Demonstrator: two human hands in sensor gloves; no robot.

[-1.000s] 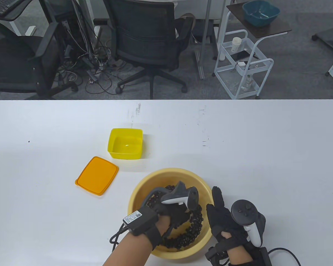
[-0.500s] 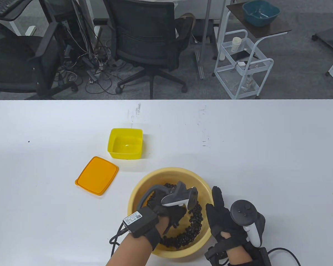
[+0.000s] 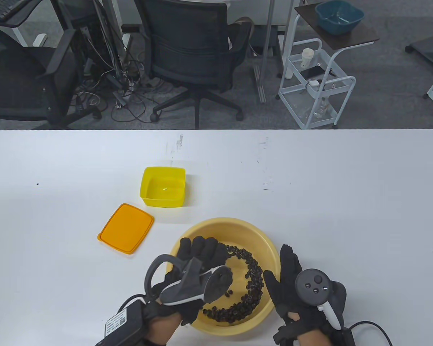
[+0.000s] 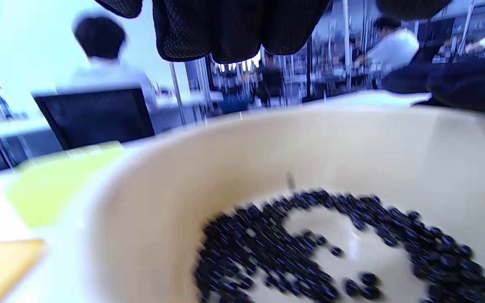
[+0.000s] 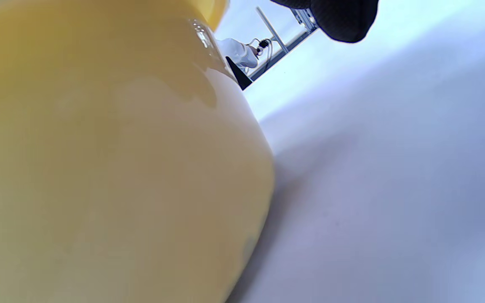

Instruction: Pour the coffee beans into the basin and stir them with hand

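Your right hand (image 3: 292, 288): near the table's front edge, fingers straight, flat against the basin's outer right wall. Keep it there so the basin (image 3: 238, 225) does not slide.
Your left hand (image 3: 195, 266): at the basin's left rim, above the beans, fingers loose and holding nothing (the tracker hides part of it).
Coffee beans (image 3: 250, 284): in the basin, bunched in a curve along the right and front of the floor. To stir well, I think you should dip your fingers low and sweep slow circles, so none jump out.
Orange lid (image 3: 126, 229): flat, left of the basin.
Yellow box (image 3: 163, 186): farther back, empty.
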